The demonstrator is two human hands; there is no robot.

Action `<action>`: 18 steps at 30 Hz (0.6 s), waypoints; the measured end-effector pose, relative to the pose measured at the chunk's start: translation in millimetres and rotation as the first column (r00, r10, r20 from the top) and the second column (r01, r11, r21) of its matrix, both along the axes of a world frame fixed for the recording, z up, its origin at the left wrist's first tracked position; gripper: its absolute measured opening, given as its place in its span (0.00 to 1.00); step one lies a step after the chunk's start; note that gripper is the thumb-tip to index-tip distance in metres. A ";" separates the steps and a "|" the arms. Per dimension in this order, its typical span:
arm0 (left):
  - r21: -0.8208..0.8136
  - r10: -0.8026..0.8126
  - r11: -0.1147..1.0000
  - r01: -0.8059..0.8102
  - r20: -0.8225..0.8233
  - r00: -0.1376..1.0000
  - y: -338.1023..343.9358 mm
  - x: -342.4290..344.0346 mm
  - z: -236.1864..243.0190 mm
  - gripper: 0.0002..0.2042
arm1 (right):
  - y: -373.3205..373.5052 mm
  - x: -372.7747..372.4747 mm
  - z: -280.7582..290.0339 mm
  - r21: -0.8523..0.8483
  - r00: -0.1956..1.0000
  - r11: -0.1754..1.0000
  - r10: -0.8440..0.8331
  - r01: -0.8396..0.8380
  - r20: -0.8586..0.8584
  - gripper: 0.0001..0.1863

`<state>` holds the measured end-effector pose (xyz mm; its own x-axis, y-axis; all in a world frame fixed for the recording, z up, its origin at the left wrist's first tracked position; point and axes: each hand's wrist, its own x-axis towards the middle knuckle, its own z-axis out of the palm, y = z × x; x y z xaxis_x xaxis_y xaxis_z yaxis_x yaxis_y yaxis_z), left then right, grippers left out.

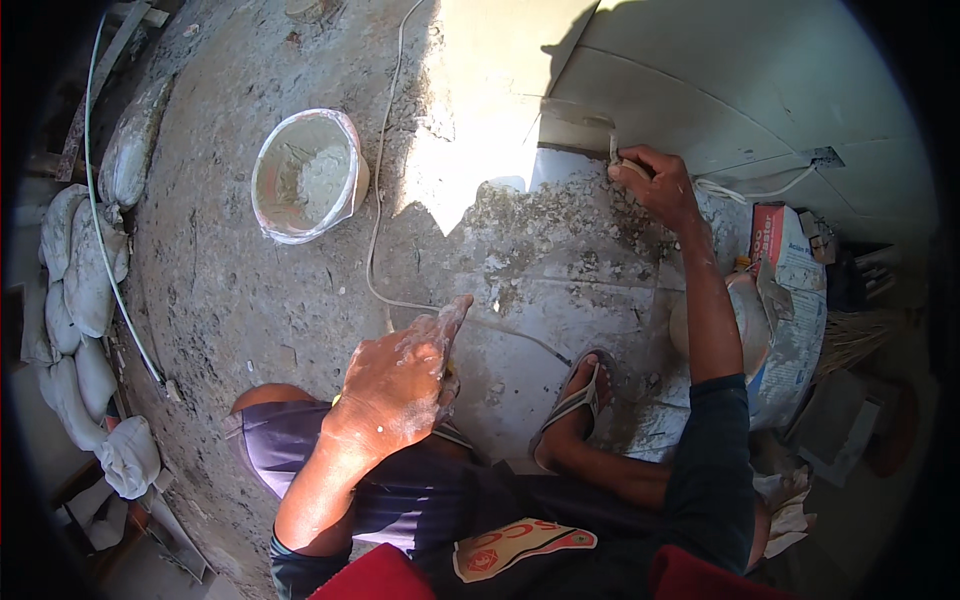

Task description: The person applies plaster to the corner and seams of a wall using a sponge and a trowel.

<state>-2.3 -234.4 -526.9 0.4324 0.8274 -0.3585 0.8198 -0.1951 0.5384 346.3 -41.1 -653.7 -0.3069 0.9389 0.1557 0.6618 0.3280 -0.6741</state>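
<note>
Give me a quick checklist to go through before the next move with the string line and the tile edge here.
1. Right hand at the laid tile's edge, pinching a small tool or the line end: ok, though what it grips cannot be told.
2. Left hand down on the floor, forefinger pointing along the white string: ok.
3. String taut between the hands: not ok, it curves loosely across the rough screed.
4. Bucket of mortar upright and within reach: ok.
5. Sandalled foot off the string: cannot tell, the line passes right by it.
6. Bed ahead of the tile clean: not ok, crumbs of old mortar lie there.
</note>
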 end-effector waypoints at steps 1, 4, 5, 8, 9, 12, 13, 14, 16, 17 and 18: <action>-0.024 0.014 1.000 -0.014 -0.013 1.000 0.8 0.7 1.0 0.37 | -3.6 -1.8 16.5 -0.005 1.000 1.000 -0.001 0.001 -0.004 0.14; -0.112 0.047 0.992 -0.053 -0.052 0.998 3.6 3.5 8.4 0.37 | -20.0 -7.9 45.6 0.001 0.981 0.998 -0.055 0.057 -0.185 0.15; -0.166 0.068 0.983 -0.080 -0.077 0.995 5.5 4.9 9.4 0.38 | -21.8 -8.5 41.2 0.001 0.981 0.998 -0.058 0.059 -0.184 0.15; -0.156 0.068 0.985 -0.079 -0.073 0.995 9.4 7.9 8.6 0.38 | -26.8 -11.5 5.1 0.074 0.997 0.997 0.015 -0.020 0.072 0.15; -0.152 0.065 0.986 -0.075 -0.071 0.995 9.6 9.4 9.9 0.38 | -28.3 -12.2 -11.2 0.058 0.985 0.998 0.028 -0.038 0.172 0.15; -0.134 0.050 0.989 -0.057 -0.059 0.997 9.0 12.0 10.6 0.38 | -24.2 -16.0 -55.0 0.034 0.954 0.999 0.012 -0.023 0.299 0.18; -0.140 0.050 0.988 -0.058 -0.059 0.997 9.2 13.5 10.5 0.38 | -22.0 -12.6 -63.0 0.029 0.942 1.000 -0.019 0.010 0.334 0.19; -0.149 0.057 0.987 -0.067 -0.068 0.996 8.7 12.6 10.2 0.37 | -19.5 -15.6 -60.6 0.027 0.944 1.000 -0.017 0.009 0.330 0.19; -0.146 0.051 0.988 -0.060 -0.064 0.997 7.7 9.8 8.5 0.37 | -15.2 -18.7 -36.7 0.007 0.982 0.999 -0.054 0.054 0.179 0.18; -0.143 0.051 0.988 -0.059 -0.063 0.997 4.9 7.6 9.2 0.37 | -14.8 -26.3 -14.9 -0.004 0.984 0.999 -0.045 0.047 0.173 0.18; -0.157 0.052 0.986 -0.060 -0.056 0.997 3.7 7.1 7.0 0.37 | -16.2 -32.0 16.1 0.008 0.995 0.998 -0.064 0.064 0.075 0.18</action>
<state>4.8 -230.7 -519.9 0.3643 0.7809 -0.5073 0.8546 -0.0639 0.5154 314.3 -57.2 -637.6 -0.2573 0.9561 0.1402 0.7300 0.2874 -0.6200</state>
